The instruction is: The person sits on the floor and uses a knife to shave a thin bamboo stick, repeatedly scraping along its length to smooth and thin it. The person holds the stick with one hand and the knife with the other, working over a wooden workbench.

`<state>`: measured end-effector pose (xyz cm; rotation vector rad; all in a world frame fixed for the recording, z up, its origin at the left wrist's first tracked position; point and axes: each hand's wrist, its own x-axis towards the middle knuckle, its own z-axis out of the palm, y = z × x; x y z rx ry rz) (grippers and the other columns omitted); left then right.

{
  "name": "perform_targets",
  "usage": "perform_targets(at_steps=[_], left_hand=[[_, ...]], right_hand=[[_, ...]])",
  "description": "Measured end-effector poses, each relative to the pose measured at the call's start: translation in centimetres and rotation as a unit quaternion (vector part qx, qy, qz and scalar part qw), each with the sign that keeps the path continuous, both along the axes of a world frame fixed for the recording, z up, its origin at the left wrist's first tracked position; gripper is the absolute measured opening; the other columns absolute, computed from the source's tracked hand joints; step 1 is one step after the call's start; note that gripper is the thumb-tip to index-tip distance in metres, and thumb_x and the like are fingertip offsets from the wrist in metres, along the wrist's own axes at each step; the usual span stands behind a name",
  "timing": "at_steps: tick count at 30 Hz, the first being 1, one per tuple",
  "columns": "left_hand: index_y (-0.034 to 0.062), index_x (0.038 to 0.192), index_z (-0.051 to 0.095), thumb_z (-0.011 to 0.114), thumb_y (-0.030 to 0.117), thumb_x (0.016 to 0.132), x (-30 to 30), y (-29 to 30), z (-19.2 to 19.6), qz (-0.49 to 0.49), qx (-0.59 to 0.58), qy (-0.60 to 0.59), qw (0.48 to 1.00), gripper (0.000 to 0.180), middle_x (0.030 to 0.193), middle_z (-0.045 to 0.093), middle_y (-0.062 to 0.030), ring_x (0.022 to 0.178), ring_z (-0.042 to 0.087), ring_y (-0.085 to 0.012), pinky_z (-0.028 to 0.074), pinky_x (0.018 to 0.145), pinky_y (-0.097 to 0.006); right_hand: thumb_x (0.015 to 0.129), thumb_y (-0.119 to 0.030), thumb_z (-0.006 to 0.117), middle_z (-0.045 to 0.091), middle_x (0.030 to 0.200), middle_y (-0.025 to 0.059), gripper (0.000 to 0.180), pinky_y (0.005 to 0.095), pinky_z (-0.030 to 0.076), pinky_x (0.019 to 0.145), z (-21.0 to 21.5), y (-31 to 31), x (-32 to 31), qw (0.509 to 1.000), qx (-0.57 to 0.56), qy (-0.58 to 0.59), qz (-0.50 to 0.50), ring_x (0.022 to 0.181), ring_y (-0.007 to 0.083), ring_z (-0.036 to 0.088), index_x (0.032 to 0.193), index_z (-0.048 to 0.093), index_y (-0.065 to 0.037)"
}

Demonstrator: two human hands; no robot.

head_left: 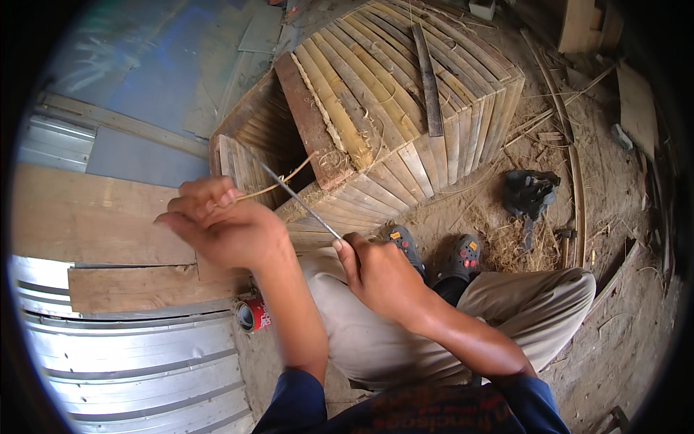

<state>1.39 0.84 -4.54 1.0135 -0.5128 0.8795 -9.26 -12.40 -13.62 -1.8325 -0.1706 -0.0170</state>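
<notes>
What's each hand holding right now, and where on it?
The right hand grips a thin metal blade by its near end. The left hand pinches a thin bamboo strip at its near end.

red labelled can (254, 315) on its side beside the corrugated metal sheet (144, 369)

Bare dirt floor (614, 347) carries everything. Just beyond the hands' grip stands a slatted bamboo crate (405, 116); directly below the grip lies a red can (253, 315) beside wooden planks (94, 217). To the grip's right lie a dark rag (530, 192) and bamboo strips (575, 166).
</notes>
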Motion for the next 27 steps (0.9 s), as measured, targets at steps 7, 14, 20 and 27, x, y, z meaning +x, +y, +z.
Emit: perform_targets(at_steps=[7,14,20,27], left_hand=[[0.0139,0.074,0.042,0.029,0.044,0.113,-0.1,1.0,0.7,-0.018,0.004,-0.042,0.999,0.052,0.067,0.040,-0.0017,0.059,0.037,-0.0141,0.034,0.057,-0.030],[0.0135,0.074,0.048,0.034,0.046,0.112,0.6,2.1,2.0,-0.061,-0.022,-0.008,0.998,0.052,0.069,0.043,-0.0003,0.058,0.042,-0.0137,0.039,0.056,-0.029],[0.0129,0.077,0.049,0.034,0.044,0.113,1.7,2.6,1.7,-0.113,-0.056,-0.019,0.992,0.050,0.073,0.045,-0.0003,0.057,0.039,-0.0132,0.040,0.050,-0.028],[0.0118,0.083,0.045,0.032,0.043,0.113,2.2,0.7,-0.4,-0.114,-0.038,-0.008,0.993,0.045,0.073,0.042,0.0004,0.056,0.034,-0.0125,0.030,0.040,-0.023]], right_hand=[[0.104,-0.023,0.056,0.062,0.071,0.0276,0.028,0.0528,0.052,0.061,0.4,-0.5,-1.2,0.999,-0.030,-0.028,0.005,0.066,0.0474,0.063,0.100,0.064,0.003],[0.107,-0.030,0.051,0.064,0.073,0.0287,0.036,0.0542,0.053,0.058,0.5,-0.6,-0.7,0.999,-0.023,-0.018,0.017,0.064,0.0490,0.065,0.099,0.062,0.004],[0.108,-0.033,0.048,0.065,0.076,0.0302,0.039,0.0543,0.055,0.058,1.0,-0.6,-0.3,0.999,-0.015,0.017,0.039,0.068,0.0495,0.067,0.100,0.062,0.003],[0.108,-0.032,0.049,0.065,0.077,0.0302,0.038,0.0546,0.054,0.059,1.9,-0.6,0.0,1.000,0.008,0.002,0.019,0.068,0.0496,0.066,0.098,0.062,0.003]])
